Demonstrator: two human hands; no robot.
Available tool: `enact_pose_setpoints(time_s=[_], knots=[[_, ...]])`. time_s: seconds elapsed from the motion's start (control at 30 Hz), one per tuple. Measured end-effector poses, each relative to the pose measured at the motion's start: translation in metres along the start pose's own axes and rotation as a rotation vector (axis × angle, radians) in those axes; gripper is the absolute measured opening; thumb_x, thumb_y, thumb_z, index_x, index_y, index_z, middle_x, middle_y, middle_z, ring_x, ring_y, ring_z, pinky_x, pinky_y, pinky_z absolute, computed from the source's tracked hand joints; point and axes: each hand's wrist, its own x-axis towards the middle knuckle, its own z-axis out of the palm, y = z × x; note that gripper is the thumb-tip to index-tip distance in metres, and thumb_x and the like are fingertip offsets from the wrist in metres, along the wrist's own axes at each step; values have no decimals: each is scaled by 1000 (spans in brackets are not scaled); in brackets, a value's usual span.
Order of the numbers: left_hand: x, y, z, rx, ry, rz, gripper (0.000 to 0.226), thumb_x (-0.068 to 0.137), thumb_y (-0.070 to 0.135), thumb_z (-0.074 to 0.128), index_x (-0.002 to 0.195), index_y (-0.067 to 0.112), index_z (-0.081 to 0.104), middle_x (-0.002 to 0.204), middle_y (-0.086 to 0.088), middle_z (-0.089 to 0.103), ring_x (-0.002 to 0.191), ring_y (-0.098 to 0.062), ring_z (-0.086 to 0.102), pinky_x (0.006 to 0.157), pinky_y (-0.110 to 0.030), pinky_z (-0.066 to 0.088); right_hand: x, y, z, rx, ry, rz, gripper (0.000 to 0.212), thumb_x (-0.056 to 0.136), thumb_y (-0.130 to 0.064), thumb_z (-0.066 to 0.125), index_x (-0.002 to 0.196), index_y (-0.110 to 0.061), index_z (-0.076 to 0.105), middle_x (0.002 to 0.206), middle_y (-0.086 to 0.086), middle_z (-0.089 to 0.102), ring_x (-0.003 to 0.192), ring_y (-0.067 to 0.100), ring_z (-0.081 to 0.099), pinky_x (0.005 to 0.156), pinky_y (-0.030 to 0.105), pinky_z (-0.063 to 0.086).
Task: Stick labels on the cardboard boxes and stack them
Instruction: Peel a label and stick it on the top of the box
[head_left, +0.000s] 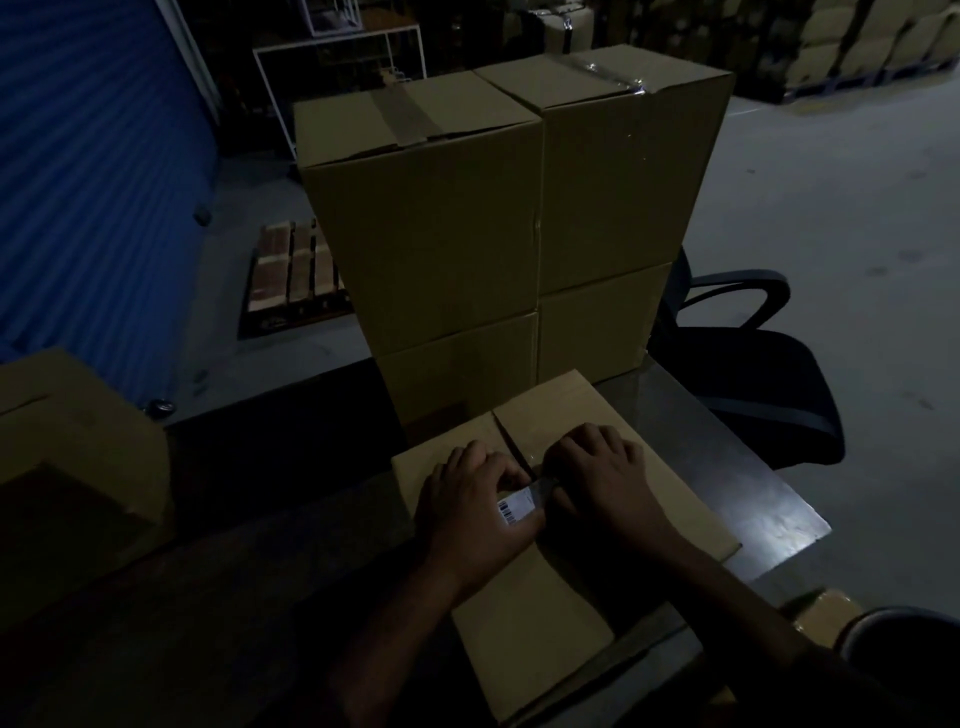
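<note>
Dimly lit, a cardboard box (545, 597) lies on the dark counter (753, 457) with its top flaps closed, and both hands rest on it near the centre seam. The left hand (475, 512) lies palm down, its fingers curled toward the seam; a white barcode label (519, 506) shows just beside its thumb, flat against the box top. The right hand (605, 475) is also palm down, fingertips meeting the label's far end. Whether either grip is pinching the label or only pressing on it, I cannot tell; the fingers of both are bent and drawn together.

Behind the box, touching its far edge, stands a stack of four sealed cardboard boxes (426, 234), two wide and two high, with tape across the top ones. Another cardboard box (78, 431) sits on the left of the counter, well apart. A black office chair (753, 374) stands to the right of the stack, and a wooden pallet (296, 270) lies on the floor behind.
</note>
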Motion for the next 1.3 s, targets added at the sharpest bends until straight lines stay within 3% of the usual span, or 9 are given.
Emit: enact_pose_setpoints(time_s=[0.2, 0.37, 0.53, 0.73, 0.93, 1.03, 1.1, 1.2, 1.3], knots=[[8, -3, 2, -135, -32, -91, 28, 80, 67, 64, 87, 41, 60, 103, 21, 52, 102, -5, 54, 91, -43, 53, 1, 2, 2, 37, 18, -14, 40, 90, -60, 36, 111, -36, 59, 118, -9, 49, 112, 15, 40, 89, 33, 23], [11, 0, 1, -143, -43, -109, 35, 74, 71, 50, 87, 40, 60, 104, 20, 52, 104, -8, 54, 95, -44, 52, 0, 1, -5, 82, -3, -13, 49, 90, -65, 30, 115, -40, 64, 124, -11, 49, 119, 13, 38, 91, 32, 21], [10, -3, 3, -144, -50, -113, 17, 87, 55, 66, 88, 40, 60, 105, 21, 52, 106, -7, 52, 98, -44, 50, 1, 0, -4, 44, -10, -4, 47, 89, -60, 30, 114, -37, 63, 126, -9, 50, 121, 14, 38, 93, 33, 24], [10, -3, 1, -210, -43, -135, 28, 75, 67, 56, 84, 41, 61, 101, 22, 55, 103, -7, 54, 93, -46, 52, 0, -2, -11, 138, -41, -24, 47, 85, -61, 27, 110, -36, 58, 115, -14, 51, 116, 10, 40, 92, 28, 17], [9, -6, 2, -351, -9, -137, 20, 78, 62, 64, 88, 45, 63, 101, 22, 57, 99, -8, 60, 80, -51, 59, 0, 3, -21, 374, -72, -17, 49, 82, -57, 40, 126, -42, 56, 115, -18, 61, 116, 7, 48, 103, 38, 29], [10, -9, -1, -460, -17, -132, 18, 80, 58, 66, 89, 43, 64, 103, 19, 58, 100, -11, 64, 78, -55, 60, 2, 8, -25, 475, -101, -18, 26, 86, -56, 54, 107, -43, 63, 107, -20, 64, 107, 8, 57, 99, 52, 44], [10, -10, -1, -486, -24, -125, 19, 81, 58, 66, 90, 41, 65, 104, 19, 58, 100, -12, 64, 79, -55, 60, 1, 9, -27, 628, -127, 0, 13, 90, -45, 66, 99, -35, 66, 101, -13, 70, 101, 11, 66, 91, 56, 53], [11, -11, -1, -532, -17, -135, 25, 87, 62, 62, 91, 38, 67, 104, 16, 60, 99, -12, 66, 82, -55, 60, -4, 6, -35, 821, -143, 15, 7, 94, -16, 72, 98, -11, 69, 98, 3, 74, 94, 16, 72, 80, 41, 60], [10, -10, -1, -560, -10, -142, 26, 94, 63, 55, 97, 41, 67, 106, 16, 65, 102, -10, 67, 86, -55, 59, -9, 2, -40, 949, -150, 22, 8, 93, -7, 71, 96, -1, 67, 97, 11, 72, 94, 21, 71, 77, 34, 58]])
